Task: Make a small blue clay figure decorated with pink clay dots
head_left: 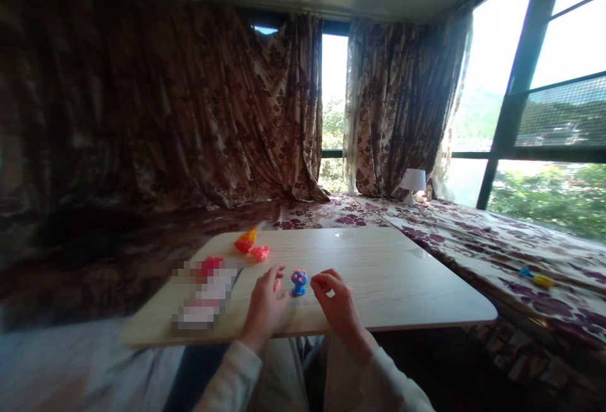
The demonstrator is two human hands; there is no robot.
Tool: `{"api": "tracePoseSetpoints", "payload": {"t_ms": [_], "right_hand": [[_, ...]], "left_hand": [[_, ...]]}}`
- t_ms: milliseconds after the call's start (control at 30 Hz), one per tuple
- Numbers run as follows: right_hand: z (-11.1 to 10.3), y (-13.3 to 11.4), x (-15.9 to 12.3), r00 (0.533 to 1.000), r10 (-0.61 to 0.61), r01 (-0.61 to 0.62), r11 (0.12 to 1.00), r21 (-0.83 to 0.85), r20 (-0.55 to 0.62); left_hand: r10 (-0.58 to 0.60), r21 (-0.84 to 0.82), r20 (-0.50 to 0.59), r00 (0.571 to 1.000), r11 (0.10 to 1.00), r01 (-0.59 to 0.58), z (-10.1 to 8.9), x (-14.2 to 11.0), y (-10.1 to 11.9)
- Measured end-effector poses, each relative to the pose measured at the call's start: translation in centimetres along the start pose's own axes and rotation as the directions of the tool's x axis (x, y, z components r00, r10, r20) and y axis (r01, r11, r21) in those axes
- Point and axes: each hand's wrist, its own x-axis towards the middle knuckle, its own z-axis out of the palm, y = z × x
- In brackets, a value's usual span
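Observation:
A small blue clay figure with pink dots (298,281) stands on a light wooden table (379,273), near its front edge. My left hand (265,305) rests just left of the figure, fingers loosely curled and apart, holding nothing I can see. My right hand (336,301) sits just right of the figure, its fingers pinched together; anything between them is too small to make out. Neither hand touches the figure.
Orange and pink clay pieces (250,247) lie at the table's back left. A blurred-out packet (208,295) lies left of my hands. A floral bedcover (497,241) with a small white lamp (413,183) spreads to the right. Curtains and windows stand behind.

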Motion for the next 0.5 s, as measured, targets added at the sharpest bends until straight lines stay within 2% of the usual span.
{"api": "tracePoseSetpoints", "payload": {"t_ms": [167, 300, 500], "right_hand": [[0.5, 0.5, 0.8, 0.999, -0.002, 0.004, 0.999, -0.041, 0.037], [0.8, 0.5, 0.8, 0.998, -0.011, 0.017, 0.996, -0.086, 0.062], [0.6, 0.6, 0.7, 0.999, -0.027, 0.032, 0.993, -0.113, 0.045]], "left_hand": [[0.053, 0.187, 0.178, 0.983, 0.979, -0.086, 1.3, 1.4, -0.2], [0.061, 0.230, 0.211, 0.976, 0.967, -0.110, 1.7, 1.1, 0.5], [0.046, 0.198, 0.221, 0.974, 0.976, -0.091, 1.8, 0.7, 0.8]]}}
